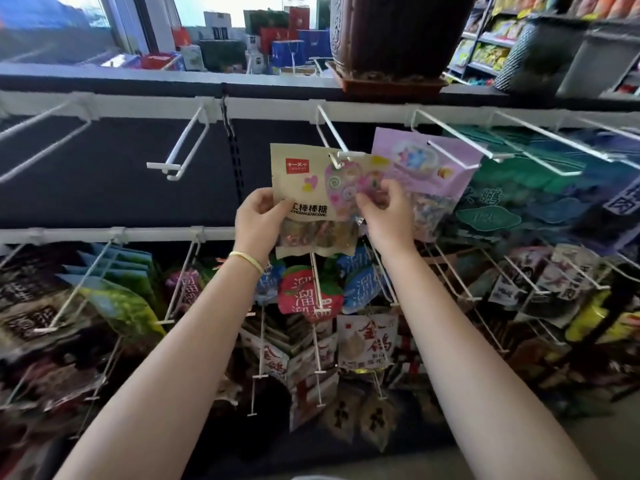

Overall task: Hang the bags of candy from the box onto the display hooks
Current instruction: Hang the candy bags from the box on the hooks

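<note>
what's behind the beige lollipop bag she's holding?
Behind the beige lollipop bag, held by the left hand and right hand: a white wire hook and dark back panel. Anything directly behind it is covered.

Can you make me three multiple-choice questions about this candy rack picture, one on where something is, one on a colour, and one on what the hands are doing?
1. Where is the beige lollipop bag?
A. Lying on the floor
B. At the tip of a top-row hook
C. Inside a box

2. What colour is the bag hanging just right of it?
A. Purple
B. Orange
C. Black

3. What are the hands doing?
A. Both hang idle
B. Only the left touches the bag
C. Both hold the bag

Answers:
1 B: the bag's top edge sits at the front end of the white hook.
2 A: the purple bag hangs on the neighbouring hook.
3 C: the left hand grips its left edge, and the right hand pinches its right side.
</note>
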Motion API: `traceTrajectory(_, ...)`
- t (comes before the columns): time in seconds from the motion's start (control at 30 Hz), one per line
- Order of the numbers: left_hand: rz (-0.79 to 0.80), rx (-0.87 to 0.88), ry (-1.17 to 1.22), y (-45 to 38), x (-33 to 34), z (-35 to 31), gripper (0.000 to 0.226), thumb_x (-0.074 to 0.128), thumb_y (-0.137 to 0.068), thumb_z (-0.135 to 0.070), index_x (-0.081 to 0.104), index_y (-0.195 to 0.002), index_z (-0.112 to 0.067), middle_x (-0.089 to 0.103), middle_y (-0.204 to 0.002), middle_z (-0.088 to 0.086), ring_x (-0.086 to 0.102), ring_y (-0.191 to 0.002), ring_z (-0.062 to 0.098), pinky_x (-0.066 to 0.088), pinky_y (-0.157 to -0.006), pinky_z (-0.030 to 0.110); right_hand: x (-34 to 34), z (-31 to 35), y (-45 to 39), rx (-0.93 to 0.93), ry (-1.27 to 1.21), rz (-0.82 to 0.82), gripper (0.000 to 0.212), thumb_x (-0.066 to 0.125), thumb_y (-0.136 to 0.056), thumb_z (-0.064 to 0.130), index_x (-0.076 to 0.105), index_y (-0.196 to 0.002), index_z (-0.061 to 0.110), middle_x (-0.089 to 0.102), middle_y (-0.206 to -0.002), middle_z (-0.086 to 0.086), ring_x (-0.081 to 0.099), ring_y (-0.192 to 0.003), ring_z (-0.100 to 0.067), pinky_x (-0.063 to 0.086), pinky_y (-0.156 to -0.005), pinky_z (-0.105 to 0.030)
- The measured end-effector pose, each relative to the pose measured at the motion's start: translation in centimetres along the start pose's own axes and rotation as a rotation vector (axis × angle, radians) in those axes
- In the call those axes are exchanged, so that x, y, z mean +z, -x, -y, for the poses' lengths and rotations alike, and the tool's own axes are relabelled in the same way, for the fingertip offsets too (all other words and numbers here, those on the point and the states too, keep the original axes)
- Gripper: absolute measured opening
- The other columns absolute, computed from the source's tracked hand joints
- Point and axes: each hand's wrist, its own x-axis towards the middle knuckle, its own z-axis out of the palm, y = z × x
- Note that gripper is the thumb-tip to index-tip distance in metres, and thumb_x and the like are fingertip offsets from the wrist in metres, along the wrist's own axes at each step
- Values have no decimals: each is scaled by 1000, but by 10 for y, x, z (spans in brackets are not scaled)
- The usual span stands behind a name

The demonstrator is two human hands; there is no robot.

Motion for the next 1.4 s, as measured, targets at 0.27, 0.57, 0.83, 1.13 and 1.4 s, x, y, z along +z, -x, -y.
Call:
traceTrajectory(0.27, -76, -53, -87, -38, 14, 8, 20, 69, -93, -17, 69, -112, -10, 74, -101, -1, 70, -94, 10, 59, -85, 27, 17, 0, -31, 86, 86, -41, 24, 70, -93, 30, 62, -101, 9, 68, -99, -6, 65, -90, -23, 56, -84, -42)
traceTrajectory(0.57, -155, -50, -317, -7, 6, 17, 40, 67, -93, -19, 54, -131, -18, 61, -116, -1, 60, -103, 13, 52, -90, 31, 15, -20, -3, 149, -4, -62, 27, 66, -93, 16, 54, -117, 12, 60, -110, -3, 59, -93, -14, 46, -73, -22)
traceTrajectory(0.83, 371, -105, -579, 62, -74, 17, 16, 60, -98, -17, 71, -87, -22, 73, -72, -3, 69, -63, 11, 56, -63, 29, 48, -9, 96, 221, -12, 446, 10, 57, -100, 16, 66, -94, 16, 72, -77, -8, 71, -71, -27, 59, -72, -46)
traceTrajectory(1.13, 113, -53, -475, 127, -345, 2, 18, 61, -99, -15, 70, -84, -19, 74, -75, 4, 67, -57, 16, 49, -54, 20, 227, 94, 248, 132, -48, 632, 12, 56, -101, 12, 65, -94, 9, 71, -77, -11, 69, -63, -21, 59, -67, -39)
traceTrajectory(1.4, -199, -68, -475, 174, -607, -35, 17, 61, -96, -10, 71, -82, -12, 69, -62, -4, 61, -47, 13, 48, -55, 25, 436, 195, 387, 90, -121, 772, 13, 57, -98, 14, 65, -89, 19, 74, -85, -14, 69, -61, -21, 56, -64, -36)
